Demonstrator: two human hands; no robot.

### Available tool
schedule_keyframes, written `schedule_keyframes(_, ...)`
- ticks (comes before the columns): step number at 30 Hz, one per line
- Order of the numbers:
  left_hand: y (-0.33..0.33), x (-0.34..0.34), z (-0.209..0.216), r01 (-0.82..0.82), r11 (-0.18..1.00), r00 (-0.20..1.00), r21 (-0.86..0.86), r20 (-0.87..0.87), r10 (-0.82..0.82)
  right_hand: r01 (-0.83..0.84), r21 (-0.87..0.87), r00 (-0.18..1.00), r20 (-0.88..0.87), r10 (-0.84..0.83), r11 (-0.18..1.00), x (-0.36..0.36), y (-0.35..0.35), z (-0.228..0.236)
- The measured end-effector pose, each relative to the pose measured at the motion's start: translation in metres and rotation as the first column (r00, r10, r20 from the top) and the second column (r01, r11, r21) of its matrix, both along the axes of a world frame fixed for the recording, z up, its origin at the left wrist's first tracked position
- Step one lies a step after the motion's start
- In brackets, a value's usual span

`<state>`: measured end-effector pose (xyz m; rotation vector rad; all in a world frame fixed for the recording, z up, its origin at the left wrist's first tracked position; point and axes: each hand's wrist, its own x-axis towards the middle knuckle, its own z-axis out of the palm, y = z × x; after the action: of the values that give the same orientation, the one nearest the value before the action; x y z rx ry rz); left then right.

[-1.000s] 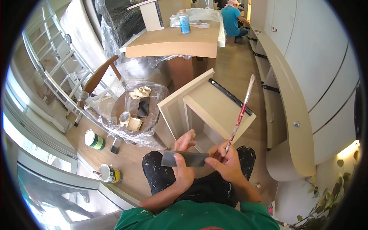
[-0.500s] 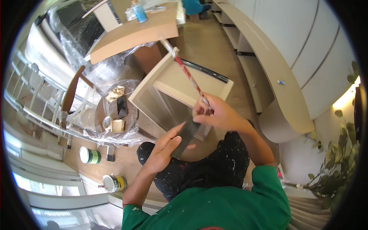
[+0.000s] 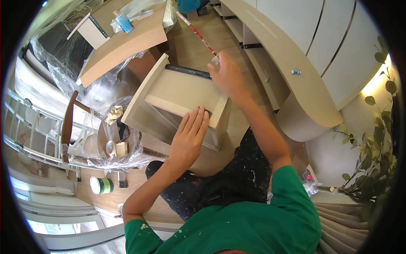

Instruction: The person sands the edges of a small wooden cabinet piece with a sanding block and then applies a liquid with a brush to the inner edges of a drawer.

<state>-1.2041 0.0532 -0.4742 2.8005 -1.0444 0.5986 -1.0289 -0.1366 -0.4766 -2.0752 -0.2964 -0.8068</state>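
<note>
In front of my knees a pale drawer (image 3: pixel 186 86) stands tilted, with a black metal runner (image 3: pixel 186 70) along its upper side. My left hand (image 3: pixel 190 135) lies flat on the drawer's near edge, fingers stretched out. A bit of dark grey sheet, looking like sandpaper (image 3: pixel 207 113), shows at its fingertips; the hand hides the rest. At the drawer's far right corner, my right hand (image 3: pixel 230 80) is closed around a thin red-and-white stick (image 3: pixel 198 36), which points away to the upper left. Whether that hand also bears on the drawer is hard to tell.
A plastic-wrapped chair (image 3: pixel 99 139) carries crumpled paper and a phone. Behind it, a wooden desk (image 3: pixel 127 44) holds a blue bottle (image 3: pixel 123 22). A paint can (image 3: pixel 101 185) stands on the floor. To the right runs a long curved cabinet (image 3: pixel 292 93). Someone in blue (image 3: pixel 188 5) is far off.
My left hand has gone from holding the dark sheet up to lying flat on the drawer edge. The right hand let go of the sheet and moved farther away, keeping the stick.
</note>
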Motion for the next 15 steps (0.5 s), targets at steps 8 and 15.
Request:
schedule_keyframes(8,0.003,0.007,-0.001,-0.032,0.998,0.994,-0.048,-0.108,0.026,0.011,0.023,0.998,-0.061,-0.009,1.0,0.008,0.001,-0.016)
schedule_keyframes(15,0.011,0.02,-0.003,-0.078,0.995,0.992,-0.06,-0.103,0.071,-0.02,0.015,0.995,-0.102,0.021,1.0,0.007,-0.001,-0.015)
